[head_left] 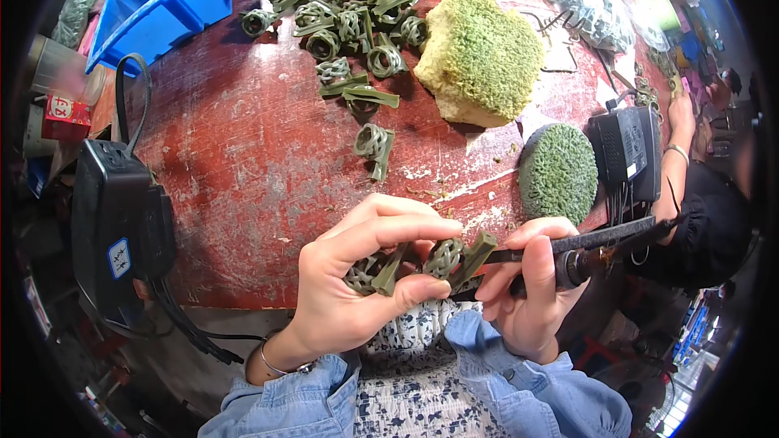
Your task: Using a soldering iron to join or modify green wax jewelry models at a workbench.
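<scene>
My left hand (357,268) is closed around green openwork rings with flat stubs. One green openwork ring (445,258) is pinched between thumb and fingertips, and another ring (369,273) lies deeper in the palm. My right hand (531,284) grips a dark, slim, pen-like tool (604,237); its narrow end points left at the pinched ring's stub. Whether it touches the stub, I cannot tell. Beside it a thicker dark cylinder with a brownish part (578,266) shows near the fingers. Beyond my hands a single green ring (373,143) lies on the red worn table (243,170).
A pile of similar green rings (357,20) lies at the far middle. Right of it sit a yellow foam block with green top (483,57) and a round green pad (558,174). Corded black boxes (114,227) flank the table. A blue bin (166,12) and another person's arm (677,142) also show.
</scene>
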Available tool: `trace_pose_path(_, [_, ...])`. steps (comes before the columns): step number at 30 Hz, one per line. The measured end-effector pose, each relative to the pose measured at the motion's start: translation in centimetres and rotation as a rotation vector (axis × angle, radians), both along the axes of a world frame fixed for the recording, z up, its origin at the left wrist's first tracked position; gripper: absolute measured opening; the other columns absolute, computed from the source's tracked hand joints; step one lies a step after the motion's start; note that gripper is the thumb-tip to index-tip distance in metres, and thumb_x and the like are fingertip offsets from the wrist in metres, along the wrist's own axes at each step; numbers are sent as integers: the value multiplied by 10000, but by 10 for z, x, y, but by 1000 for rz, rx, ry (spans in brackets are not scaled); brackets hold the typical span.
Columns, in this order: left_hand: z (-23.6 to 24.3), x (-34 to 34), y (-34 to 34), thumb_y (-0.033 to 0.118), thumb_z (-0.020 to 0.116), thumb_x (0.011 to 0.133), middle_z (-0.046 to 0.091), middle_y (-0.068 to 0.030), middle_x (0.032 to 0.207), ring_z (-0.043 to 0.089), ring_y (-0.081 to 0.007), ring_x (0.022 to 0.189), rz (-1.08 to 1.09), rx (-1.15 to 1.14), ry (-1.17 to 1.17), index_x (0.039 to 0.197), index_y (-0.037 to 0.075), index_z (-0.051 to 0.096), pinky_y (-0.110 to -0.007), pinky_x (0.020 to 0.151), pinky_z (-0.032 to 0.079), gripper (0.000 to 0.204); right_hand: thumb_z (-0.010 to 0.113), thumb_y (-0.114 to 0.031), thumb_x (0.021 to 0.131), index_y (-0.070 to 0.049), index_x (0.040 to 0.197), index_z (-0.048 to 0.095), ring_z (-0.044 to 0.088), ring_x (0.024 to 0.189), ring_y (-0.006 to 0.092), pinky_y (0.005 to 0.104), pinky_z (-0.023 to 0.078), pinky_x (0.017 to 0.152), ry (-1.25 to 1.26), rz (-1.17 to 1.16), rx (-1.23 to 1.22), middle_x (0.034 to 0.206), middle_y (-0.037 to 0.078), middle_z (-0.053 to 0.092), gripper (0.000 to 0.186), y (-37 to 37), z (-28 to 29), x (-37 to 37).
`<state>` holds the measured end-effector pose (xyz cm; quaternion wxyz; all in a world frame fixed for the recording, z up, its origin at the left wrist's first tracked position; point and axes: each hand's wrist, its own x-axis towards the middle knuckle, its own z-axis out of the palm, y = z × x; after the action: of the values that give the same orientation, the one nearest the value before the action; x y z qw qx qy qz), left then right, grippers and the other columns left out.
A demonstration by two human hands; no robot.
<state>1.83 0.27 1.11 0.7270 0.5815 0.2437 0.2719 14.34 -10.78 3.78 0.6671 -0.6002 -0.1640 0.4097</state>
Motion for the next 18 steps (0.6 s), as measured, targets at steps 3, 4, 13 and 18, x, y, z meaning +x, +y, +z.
trace_pose_path(3, [0, 0, 0, 83, 740, 630, 563, -122, 914, 532, -170, 880, -10, 27, 9, 931, -24, 598, -270, 764, 421, 349, 479, -130, 873, 30, 903, 467, 520, 412, 129, 216, 417, 364, -94, 8, -8, 568, 142, 574, 164, 1, 1, -2])
trace_pose_path(4, [0, -1, 0, 86, 739, 633, 563, -122, 914, 531, -170, 880, -7, 18, 22, 931, -24, 599, -268, 763, 421, 347, 479, -131, 873, 32, 900, 469, 519, 412, 127, 215, 416, 364, -130, 35, -5, 569, 141, 574, 165, 1, 2, -1])
trace_pose_path(13, [-5, -2, 2, 3, 711, 657, 548, -65, 970, 529, -103, 814, -50, 49, -15, 1000, 33, 616, -219, 707, 443, 357, 498, -149, 871, 18, 880, 479, 514, 408, 117, 202, 381, 340, 14, 35, -17, 543, 128, 559, 168, 3, 1, 1])
trace_pose_path(18, [-1, -2, -1, 5, 715, 656, 548, -69, 976, 530, -106, 820, -28, -116, -21, 1003, 30, 615, -221, 707, 445, 362, 468, -179, 888, 11, 885, 472, 514, 412, 112, 199, 368, 344, -32, -2, 79, 543, 120, 567, 190, -1, -5, 0])
